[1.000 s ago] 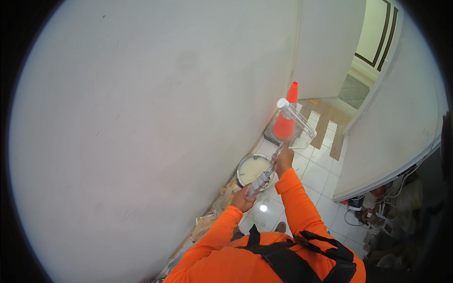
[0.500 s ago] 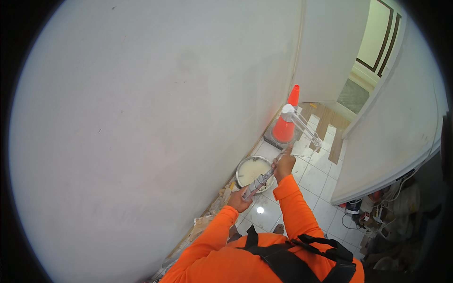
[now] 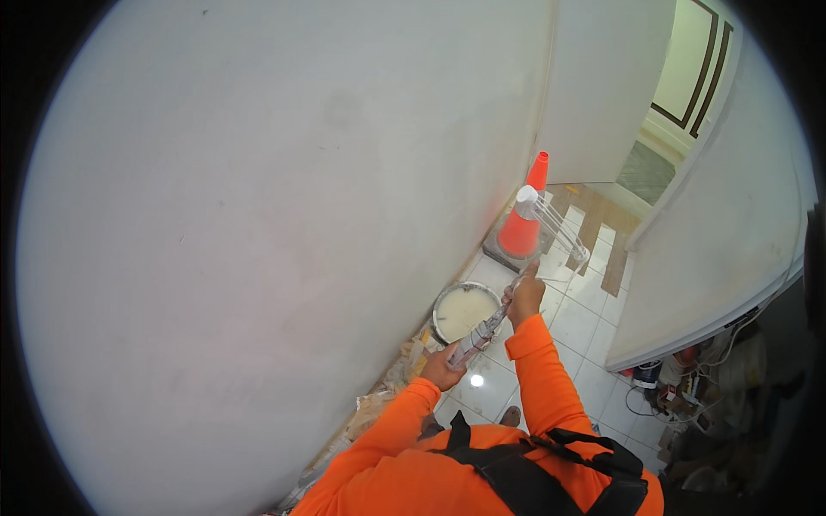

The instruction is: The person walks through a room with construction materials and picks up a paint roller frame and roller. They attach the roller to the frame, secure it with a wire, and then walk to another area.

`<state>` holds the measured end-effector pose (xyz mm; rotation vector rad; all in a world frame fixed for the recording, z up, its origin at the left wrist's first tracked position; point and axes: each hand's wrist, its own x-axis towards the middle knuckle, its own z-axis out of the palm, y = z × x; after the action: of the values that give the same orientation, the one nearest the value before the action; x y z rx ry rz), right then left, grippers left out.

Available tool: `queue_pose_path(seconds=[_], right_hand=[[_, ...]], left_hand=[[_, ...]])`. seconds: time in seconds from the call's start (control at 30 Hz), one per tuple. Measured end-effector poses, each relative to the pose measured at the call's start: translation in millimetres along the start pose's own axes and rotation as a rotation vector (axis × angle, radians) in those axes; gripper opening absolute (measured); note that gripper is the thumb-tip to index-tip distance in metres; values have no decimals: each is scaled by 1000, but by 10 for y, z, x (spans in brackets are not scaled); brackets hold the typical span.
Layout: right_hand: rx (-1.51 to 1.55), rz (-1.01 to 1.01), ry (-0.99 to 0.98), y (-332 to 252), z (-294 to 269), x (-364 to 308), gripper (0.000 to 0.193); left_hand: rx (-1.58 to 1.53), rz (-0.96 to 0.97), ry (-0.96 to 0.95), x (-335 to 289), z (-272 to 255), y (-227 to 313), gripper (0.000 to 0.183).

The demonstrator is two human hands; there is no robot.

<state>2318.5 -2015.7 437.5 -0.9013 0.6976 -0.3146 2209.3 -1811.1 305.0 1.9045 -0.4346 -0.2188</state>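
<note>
A paint roller (image 3: pixel 564 228) with a bare-looking, white-coated wire cage stretches away from me in front of an orange traffic cone (image 3: pixel 520 234). Its handle (image 3: pixel 475 342), grey-white and smeared, slants down to the left between my hands. The lower end of the handle is wrapped by my left hand (image 3: pixel 442 368). Higher up, my right hand (image 3: pixel 525 299) grips it with a finger or thumb stretched forward along it. Under the handle, on the floor beside the wall, stands a round bucket (image 3: pixel 437 311) of off-white liquid; the handle partly covers its right rim.
A broad pale wall (image 3: pixel 258 215) rises at my left. Crumpled brown sheeting (image 3: pixel 372 411) lies at its foot. White floor tiles (image 3: pixel 575 327) meet wood-look strips (image 3: pixel 613 271) farther off. A pale panel (image 3: pixel 714 224) stands to the right, with cables and clutter (image 3: pixel 688 391) below it.
The roller and both hands have shifted very slightly to the right in view, and the surroundings have shifted a little too. Both hands keep their hold.
</note>
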Motion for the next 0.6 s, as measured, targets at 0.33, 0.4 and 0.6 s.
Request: queue_pose_path(seconds=[0.33, 0.4, 0.6], right_hand=[[-16, -38, 22, -33, -76, -4, 51], [-24, -4, 23, -53, -51, 30, 51], [4, -20, -36, -86, -41, 42, 50]], left_hand=[[-32, -70, -67, 40, -33, 131, 70], [-4, -10, -46, 34, -1, 151, 69], [-40, -60, 0, 63, 23, 91, 71]])
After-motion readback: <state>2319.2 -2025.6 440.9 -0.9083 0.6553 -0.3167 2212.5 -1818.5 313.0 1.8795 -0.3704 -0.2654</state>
